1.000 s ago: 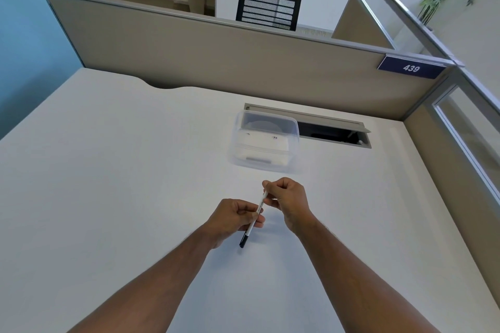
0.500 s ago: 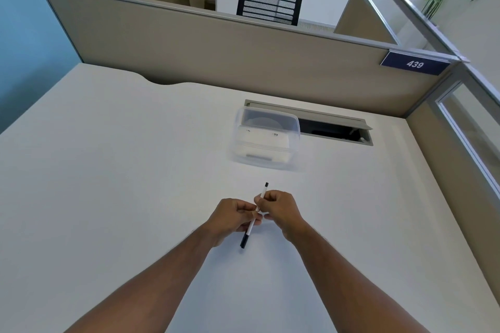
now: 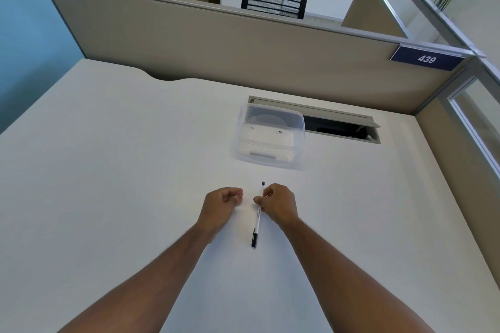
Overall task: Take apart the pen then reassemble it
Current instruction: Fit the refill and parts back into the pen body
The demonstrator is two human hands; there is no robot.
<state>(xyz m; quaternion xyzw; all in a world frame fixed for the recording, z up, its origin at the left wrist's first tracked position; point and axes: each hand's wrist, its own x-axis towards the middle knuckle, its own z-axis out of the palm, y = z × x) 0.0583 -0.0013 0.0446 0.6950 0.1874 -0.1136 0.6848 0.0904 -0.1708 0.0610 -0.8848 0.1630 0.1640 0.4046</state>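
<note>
Hands have parted: where both gripped the pen (image 3: 257,217) half a second ago, the left hand (image 3: 224,202) has let go and now sits at nine o'clock of it, curled into a loose, empty fist. Only the right hand (image 3: 278,202) pinches the barrel, which looks whole, capped end toward six o'clock over the white desk (image 3: 108,170). Dismantling seems not yet begun, or reassembly just finished.
</note>
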